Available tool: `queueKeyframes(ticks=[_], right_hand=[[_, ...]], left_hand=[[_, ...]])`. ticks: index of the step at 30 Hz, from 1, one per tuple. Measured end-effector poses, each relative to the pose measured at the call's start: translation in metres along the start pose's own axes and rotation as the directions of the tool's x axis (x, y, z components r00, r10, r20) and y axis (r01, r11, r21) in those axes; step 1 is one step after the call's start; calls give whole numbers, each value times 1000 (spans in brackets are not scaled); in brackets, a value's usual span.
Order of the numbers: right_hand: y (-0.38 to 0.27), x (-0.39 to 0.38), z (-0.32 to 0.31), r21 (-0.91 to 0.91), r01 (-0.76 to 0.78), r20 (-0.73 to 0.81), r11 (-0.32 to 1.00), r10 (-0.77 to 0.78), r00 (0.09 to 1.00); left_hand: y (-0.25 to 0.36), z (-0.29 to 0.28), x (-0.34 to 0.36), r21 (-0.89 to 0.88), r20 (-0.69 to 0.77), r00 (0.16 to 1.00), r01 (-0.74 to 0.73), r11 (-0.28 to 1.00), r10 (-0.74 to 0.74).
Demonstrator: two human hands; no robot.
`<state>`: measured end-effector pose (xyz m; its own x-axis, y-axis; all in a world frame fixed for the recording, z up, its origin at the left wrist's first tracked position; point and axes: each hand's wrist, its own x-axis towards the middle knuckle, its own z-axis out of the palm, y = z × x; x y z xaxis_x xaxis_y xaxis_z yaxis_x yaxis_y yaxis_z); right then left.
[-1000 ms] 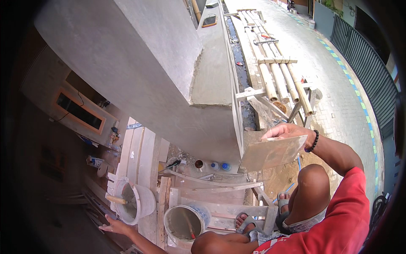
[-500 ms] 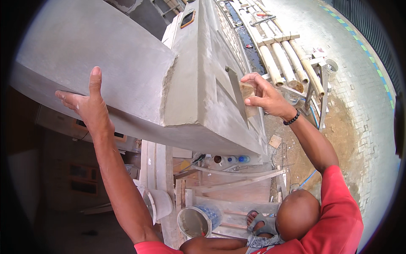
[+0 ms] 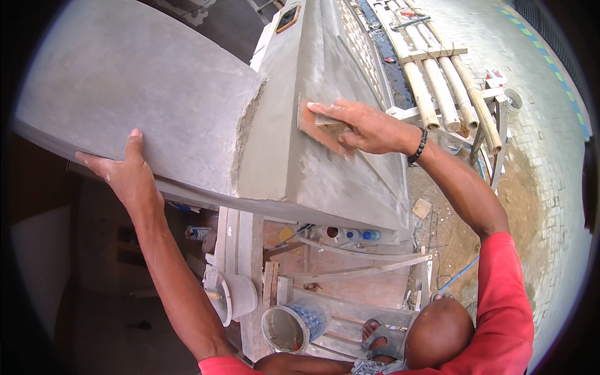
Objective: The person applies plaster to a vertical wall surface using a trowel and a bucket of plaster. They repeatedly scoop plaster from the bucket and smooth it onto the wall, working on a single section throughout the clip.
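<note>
My right hand (image 3: 381,128) grips a plastering trowel (image 3: 307,124) by its wooden handle. The trowel's flat blade lies against the right-hand plastered face (image 3: 315,187) of a grey concrete beam, close to its corner. My left hand (image 3: 130,181) rests at the lower edge of the beam's smooth grey side (image 3: 156,94), thumb up on that side and fingers stretched along the edge; it holds no tool. Between the two faces runs a strip of fresh plaster (image 3: 265,156) with a ragged left border.
A phone (image 3: 288,19) lies farther along the beam's top. Below stand a mortar bucket (image 3: 284,328), a pale bucket (image 3: 240,297) and wooden scaffold planks (image 3: 356,270). Bamboo poles (image 3: 440,94) lie on a frame at the right. A person's sandaled foot (image 3: 377,337) shows on the scaffold.
My right hand has brought the trowel left and laid its blade flat on the plastered face; before, it was tilted away. My left hand has lowered onto the beam's edge. The view has shifted slightly.
</note>
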<state>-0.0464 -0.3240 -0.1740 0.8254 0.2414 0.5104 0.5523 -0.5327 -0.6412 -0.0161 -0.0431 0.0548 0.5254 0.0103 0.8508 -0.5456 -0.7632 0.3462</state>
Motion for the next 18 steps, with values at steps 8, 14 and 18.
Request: queueKeyframes(ticks=[8,14,18], right_hand=[[9,-2,11,-121,-50,64,991,58,996],[15,-8,4,-52,-20,-62,998,17,998],[26,10,5,-99,-18,-82,995,10,997]], left_hand=[[-1,2,-1,-80,6,1000,-5,997,6],[-4,2,2,-22,-18,1000,1,1000,-2],[-5,5,1,-49,5,999,-39,998,39]])
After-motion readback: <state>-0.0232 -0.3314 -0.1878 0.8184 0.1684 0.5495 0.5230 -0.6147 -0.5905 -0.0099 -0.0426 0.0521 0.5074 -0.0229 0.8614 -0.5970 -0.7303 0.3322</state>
